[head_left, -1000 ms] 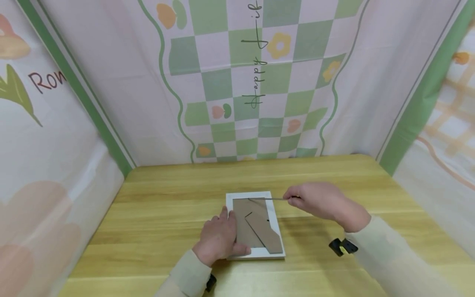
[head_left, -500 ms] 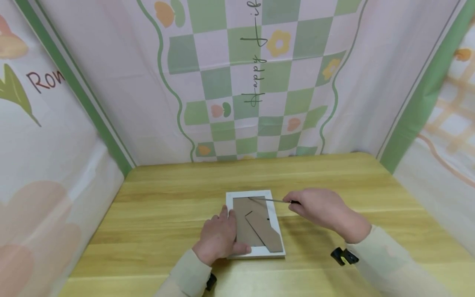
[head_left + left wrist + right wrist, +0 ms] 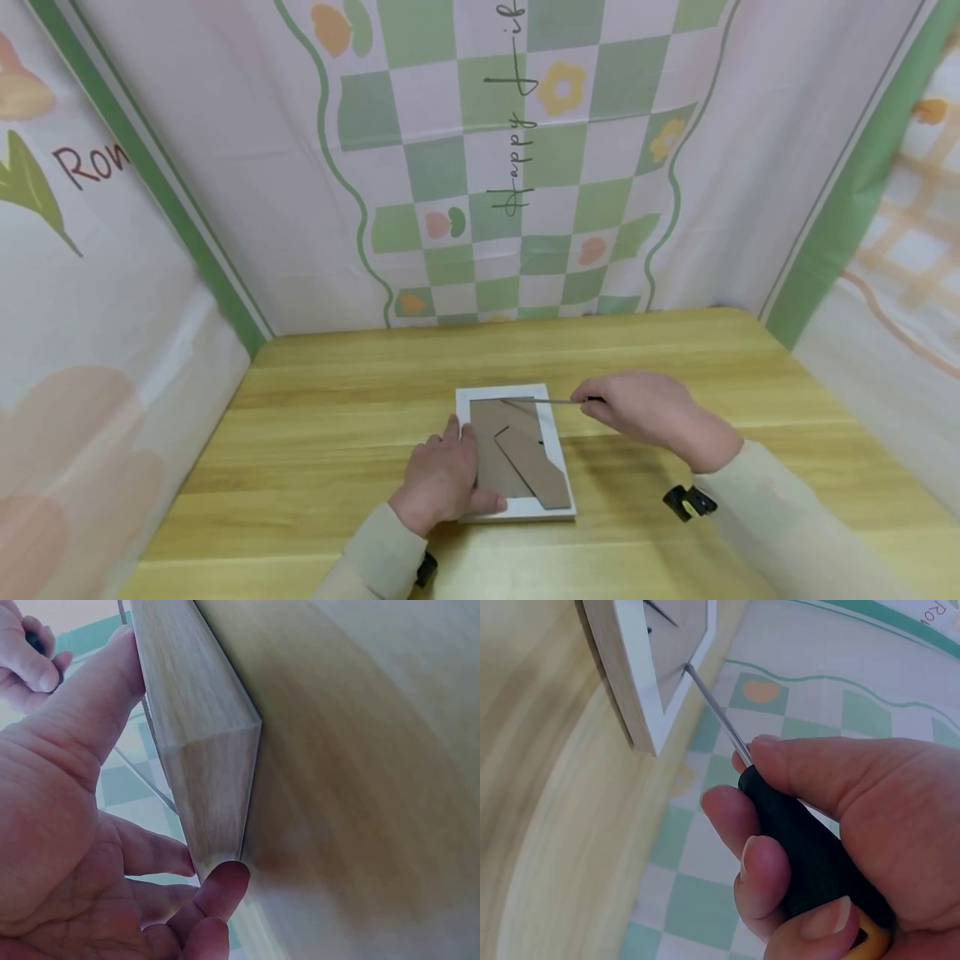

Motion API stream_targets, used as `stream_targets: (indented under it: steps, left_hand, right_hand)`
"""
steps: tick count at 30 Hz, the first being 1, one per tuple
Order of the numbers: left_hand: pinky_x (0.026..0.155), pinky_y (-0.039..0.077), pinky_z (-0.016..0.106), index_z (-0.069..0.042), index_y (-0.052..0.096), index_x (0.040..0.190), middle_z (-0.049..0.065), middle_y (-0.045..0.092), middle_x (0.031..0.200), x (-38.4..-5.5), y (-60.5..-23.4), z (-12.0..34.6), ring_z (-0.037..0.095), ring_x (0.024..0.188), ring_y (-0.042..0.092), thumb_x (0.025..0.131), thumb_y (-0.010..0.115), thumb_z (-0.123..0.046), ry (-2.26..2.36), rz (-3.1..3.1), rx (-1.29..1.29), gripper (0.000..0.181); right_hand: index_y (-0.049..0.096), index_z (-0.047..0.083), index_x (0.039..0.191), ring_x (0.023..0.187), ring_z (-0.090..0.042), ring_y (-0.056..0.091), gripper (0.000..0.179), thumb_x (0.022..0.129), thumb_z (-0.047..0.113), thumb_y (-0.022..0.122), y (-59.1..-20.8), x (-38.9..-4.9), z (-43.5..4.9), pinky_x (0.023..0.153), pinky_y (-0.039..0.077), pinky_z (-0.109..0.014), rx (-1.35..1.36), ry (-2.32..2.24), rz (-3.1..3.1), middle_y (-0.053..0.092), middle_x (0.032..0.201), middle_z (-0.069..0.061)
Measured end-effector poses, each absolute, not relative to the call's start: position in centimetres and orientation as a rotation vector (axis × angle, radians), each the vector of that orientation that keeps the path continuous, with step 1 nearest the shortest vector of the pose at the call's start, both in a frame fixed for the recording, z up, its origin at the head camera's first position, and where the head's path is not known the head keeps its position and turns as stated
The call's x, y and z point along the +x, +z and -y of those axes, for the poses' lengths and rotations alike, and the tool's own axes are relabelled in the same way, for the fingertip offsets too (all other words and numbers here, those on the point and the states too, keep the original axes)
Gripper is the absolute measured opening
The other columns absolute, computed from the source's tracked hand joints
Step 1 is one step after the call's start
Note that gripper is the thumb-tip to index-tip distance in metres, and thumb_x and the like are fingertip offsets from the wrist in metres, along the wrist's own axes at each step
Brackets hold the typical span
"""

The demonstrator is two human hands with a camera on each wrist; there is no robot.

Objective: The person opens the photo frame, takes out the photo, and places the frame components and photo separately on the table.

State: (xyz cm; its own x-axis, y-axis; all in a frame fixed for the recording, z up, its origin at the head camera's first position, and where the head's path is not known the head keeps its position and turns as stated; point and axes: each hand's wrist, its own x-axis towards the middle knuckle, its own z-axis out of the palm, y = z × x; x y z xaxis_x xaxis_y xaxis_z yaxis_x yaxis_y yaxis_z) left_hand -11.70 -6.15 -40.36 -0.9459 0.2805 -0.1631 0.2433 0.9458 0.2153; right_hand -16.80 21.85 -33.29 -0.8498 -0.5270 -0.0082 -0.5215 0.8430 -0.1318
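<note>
A white picture frame point(image 3: 557, 492) lies back up on the table, its brown backing board point(image 3: 491, 467) and stand leg point(image 3: 551, 483) showing. My left hand point(image 3: 438, 483) holds its left side, thumb across the near left corner and fingertips on the left border. In the left wrist view a finger curls against the frame's wood-grain side point(image 3: 206, 780). My right hand point(image 3: 645, 412) grips a screwdriver point(image 3: 802, 840) by its dark handle with a yellow end. The metal shaft point(image 3: 718, 712) reaches over the frame's right border, its tip at the backing's far edge.
The wood-grain table point(image 3: 337, 400) extends around the frame on all sides. Beyond its back edge hangs a printed curtain point(image 3: 495, 167) with green checks, and more printed cloth point(image 3: 112, 333) stands at both sides. Black straps point(image 3: 688, 502) sit at the wrists.
My right hand dips slightly toward me, then rises again, tilting the screwdriver while its tip stays at the backing's far edge. My left hand and the frame stay in place.
</note>
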Motion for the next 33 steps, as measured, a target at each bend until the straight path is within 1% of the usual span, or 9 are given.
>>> stream_targets:
  steps: [6, 12, 15, 20, 23, 28, 31, 33]
  left_hand:
    - [0.104, 0.051, 0.055, 0.005, 0.041, 0.155, 0.03, 0.037, 0.162, -11.7, -40.4, 6.2, 0.044, 0.129, 0.058, 0.074, 0.081, -0.072, 0.274, -2.908, 0.39, 0.119]
    - [0.104, 0.051, 0.055, 0.005, 0.042, 0.155, 0.03, 0.037, 0.162, -11.7, -40.5, 6.2, 0.044, 0.13, 0.058, 0.074, 0.082, -0.072, 0.28, -2.907, 0.386, 0.118]
    - [0.104, 0.051, 0.055, 0.004, 0.042, 0.156, 0.029, 0.037, 0.162, -11.7, -40.5, 6.3, 0.044, 0.13, 0.058, 0.075, 0.081, -0.072, 0.274, -2.905, 0.383, 0.118]
    - [0.101, 0.053, 0.054, 0.004, 0.042, 0.155, 0.029, 0.038, 0.162, -11.7, -40.6, 6.3, 0.043, 0.127, 0.059, 0.074, 0.081, -0.072, 0.262, -2.912, 0.392, 0.118]
    - [0.099, 0.054, 0.053, 0.004, 0.042, 0.155, 0.029, 0.038, 0.162, -11.7, -40.6, 6.3, 0.043, 0.126, 0.06, 0.074, 0.081, -0.073, 0.254, -2.918, 0.4, 0.118]
    - [0.099, 0.054, 0.052, 0.004, 0.042, 0.156, 0.029, 0.038, 0.162, -11.8, -40.7, 6.3, 0.042, 0.126, 0.06, 0.075, 0.08, -0.073, 0.242, -2.918, 0.403, 0.118]
    - [0.102, 0.052, 0.054, 0.004, 0.041, 0.156, 0.029, 0.037, 0.162, -11.8, -40.7, 6.3, 0.043, 0.128, 0.059, 0.075, 0.081, -0.072, 0.26, -2.912, 0.394, 0.118]
    - [0.103, 0.052, 0.054, 0.003, 0.041, 0.156, 0.029, 0.036, 0.163, -11.8, -40.7, 6.3, 0.043, 0.129, 0.058, 0.075, 0.081, -0.072, 0.268, -2.908, 0.388, 0.118]
  right_hand:
    - [0.077, 0.025, 0.122, 0.113, -0.027, 0.072, 0.023, 0.105, 0.026, 0.062, -32.6, -18.0, -21.9, 0.088, 0.059, -0.05, -0.837, -0.216, -2.878, 0.077, 0.122, 0.002]
    - [0.076, 0.022, 0.124, 0.118, -0.03, 0.07, 0.024, 0.106, 0.025, 0.061, -32.0, -19.2, -22.2, 0.098, 0.055, -0.055, -0.843, -0.27, -2.787, 0.075, 0.124, 0.001]
    - [0.076, 0.021, 0.125, 0.115, -0.028, 0.071, 0.024, 0.106, 0.025, 0.061, -31.7, -19.7, -22.3, 0.099, 0.054, -0.055, -0.837, -0.286, -2.743, 0.075, 0.123, 0.001]
    - [0.074, 0.022, 0.127, 0.096, -0.013, 0.072, 0.025, 0.107, 0.027, 0.06, -31.3, -20.6, -22.4, 0.094, 0.056, -0.053, -0.784, -0.343, -2.662, 0.077, 0.112, 0.005]
    - [0.074, 0.023, 0.126, 0.092, -0.009, 0.07, 0.025, 0.107, 0.028, 0.06, -31.0, -21.1, -22.5, 0.09, 0.056, -0.05, -0.757, -0.368, -2.628, 0.076, 0.106, 0.007]
    - [0.074, 0.022, 0.127, 0.085, -0.013, 0.067, 0.026, 0.107, 0.029, 0.059, -30.6, -21.9, -22.5, 0.074, 0.056, -0.038, -0.678, -0.414, -2.568, 0.073, 0.101, 0.005]
    - [0.073, 0.021, 0.128, 0.086, -0.015, 0.066, 0.026, 0.107, 0.028, 0.059, -30.4, -22.3, -22.5, 0.07, 0.055, -0.035, -0.642, -0.455, -2.531, 0.072, 0.1, 0.003]
    - [0.074, 0.02, 0.128, 0.091, -0.015, 0.067, 0.026, 0.107, 0.028, 0.059, -30.2, -22.5, -22.5, 0.071, 0.056, -0.035, -0.636, -0.467, -2.518, 0.073, 0.101, 0.003]
